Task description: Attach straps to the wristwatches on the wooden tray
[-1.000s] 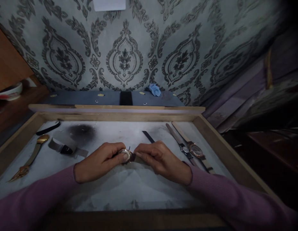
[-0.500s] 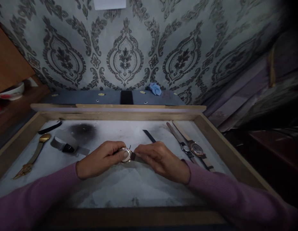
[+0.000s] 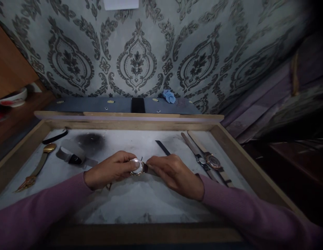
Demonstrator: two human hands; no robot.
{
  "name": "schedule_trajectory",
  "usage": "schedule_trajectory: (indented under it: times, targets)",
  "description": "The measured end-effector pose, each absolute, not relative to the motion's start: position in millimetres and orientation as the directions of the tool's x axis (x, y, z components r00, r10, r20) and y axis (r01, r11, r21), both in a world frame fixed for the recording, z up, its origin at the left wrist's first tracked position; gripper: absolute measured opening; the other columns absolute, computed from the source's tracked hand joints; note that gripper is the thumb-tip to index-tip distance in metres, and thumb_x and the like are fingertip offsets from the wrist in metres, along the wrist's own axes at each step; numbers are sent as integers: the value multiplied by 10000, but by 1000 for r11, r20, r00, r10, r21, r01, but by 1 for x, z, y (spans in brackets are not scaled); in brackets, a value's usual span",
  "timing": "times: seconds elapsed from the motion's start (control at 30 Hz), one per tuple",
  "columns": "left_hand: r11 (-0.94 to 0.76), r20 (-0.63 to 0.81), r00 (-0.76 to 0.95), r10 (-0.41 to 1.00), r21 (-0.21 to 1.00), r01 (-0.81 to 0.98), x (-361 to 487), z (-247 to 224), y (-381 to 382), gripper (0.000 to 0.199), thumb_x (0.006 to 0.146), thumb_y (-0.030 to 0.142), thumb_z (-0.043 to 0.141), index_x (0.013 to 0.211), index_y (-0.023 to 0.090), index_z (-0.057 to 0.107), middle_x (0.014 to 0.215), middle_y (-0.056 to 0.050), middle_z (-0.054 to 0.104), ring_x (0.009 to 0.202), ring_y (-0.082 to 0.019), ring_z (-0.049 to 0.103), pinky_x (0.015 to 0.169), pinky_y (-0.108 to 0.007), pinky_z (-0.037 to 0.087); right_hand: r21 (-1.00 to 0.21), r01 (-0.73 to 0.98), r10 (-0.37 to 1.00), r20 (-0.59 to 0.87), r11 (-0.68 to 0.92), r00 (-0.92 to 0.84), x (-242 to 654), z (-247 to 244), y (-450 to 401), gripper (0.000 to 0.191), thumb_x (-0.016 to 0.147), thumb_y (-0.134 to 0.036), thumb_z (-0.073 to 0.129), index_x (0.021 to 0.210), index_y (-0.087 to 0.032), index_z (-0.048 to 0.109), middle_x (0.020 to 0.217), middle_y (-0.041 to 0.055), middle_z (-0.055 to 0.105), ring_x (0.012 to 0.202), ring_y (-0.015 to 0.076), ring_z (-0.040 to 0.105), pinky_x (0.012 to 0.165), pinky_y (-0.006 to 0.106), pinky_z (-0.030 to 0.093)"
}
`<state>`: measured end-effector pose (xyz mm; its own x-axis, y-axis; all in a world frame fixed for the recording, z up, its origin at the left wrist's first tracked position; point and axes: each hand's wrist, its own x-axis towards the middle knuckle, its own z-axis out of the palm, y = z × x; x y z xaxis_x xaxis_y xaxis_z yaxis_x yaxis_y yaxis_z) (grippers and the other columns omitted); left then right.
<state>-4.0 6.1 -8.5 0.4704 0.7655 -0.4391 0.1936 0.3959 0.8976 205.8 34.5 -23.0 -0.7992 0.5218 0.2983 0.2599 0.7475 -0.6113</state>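
Near the middle of the wooden tray, my left hand (image 3: 111,169) grips a round gold-rimmed watch (image 3: 136,167), its thumb on the face. The fingers of my right hand (image 3: 174,173) are closed on the dark strap at the watch's right side. A small dark buckle-like piece (image 3: 108,186) shows just below my left hand. Behind my right hand lies a black strap (image 3: 162,147). To the right are a small watch (image 3: 201,160) and a larger rose-gold watch (image 3: 213,161), both lying on the tray floor.
A wooden tray (image 3: 130,125) surrounds the work. At its left lie a gold-ended watch (image 3: 40,166), a black strap (image 3: 55,138) and a black-and-clear piece (image 3: 74,159). Beyond the tray are a blue crumpled cloth (image 3: 168,96), a black object (image 3: 138,105) and a bowl (image 3: 14,98).
The watch face has tilted and now shines brighter. A buckle-like piece has come into view beneath my left hand. My right hand still pinches the strap.
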Motion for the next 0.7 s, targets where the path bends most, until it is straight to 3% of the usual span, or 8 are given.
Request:
schedule_trajectory:
  times: [0.13, 0.3, 0.5, 0.7]
  targets:
    - [457, -460, 498, 735, 879, 138, -8, -15, 8, 329, 825, 481, 581, 781, 158, 538, 568, 86, 307, 460, -62, 176, 425, -233, 95, -583, 281, 534, 321, 762, -782, 205, -24, 34, 258, 972, -199, 359, 885, -128, 591, 678, 43, 606, 546, 108, 511, 528, 244, 385]
    - [409, -418, 541, 730, 901, 144, -14, -6, 10, 366, 861, 510, 538, 754, 159, 527, 523, 90, 319, 442, -60, 212, 415, -205, 153, -610, 313, 573, 292, 728, -765, 202, -18, 36, 235, 972, -207, 382, 895, -129, 590, 685, 29, 615, 559, 102, 540, 543, 222, 392]
    - [359, -334, 487, 807, 932, 44, -29, 9, 16, 398, 892, 514, 485, 962, 138, 597, 708, -36, 604, 569, -117, 521, 450, -196, 357, -621, 382, 664, 315, 685, -678, 200, -19, 40, 237, 954, -205, 396, 829, -138, 586, 585, -16, 527, 505, 96, 480, 508, 212, 362]
    - [349, -312, 518, 797, 937, 28, -42, 12, 25, 304, 811, 371, 643, 994, 134, 589, 903, -91, 639, 738, -166, 607, 495, -212, 436, -621, 403, 699, 352, 672, -622, 200, -19, 41, 231, 948, -192, 407, 806, -145, 583, 567, -27, 504, 492, 92, 460, 500, 209, 354]
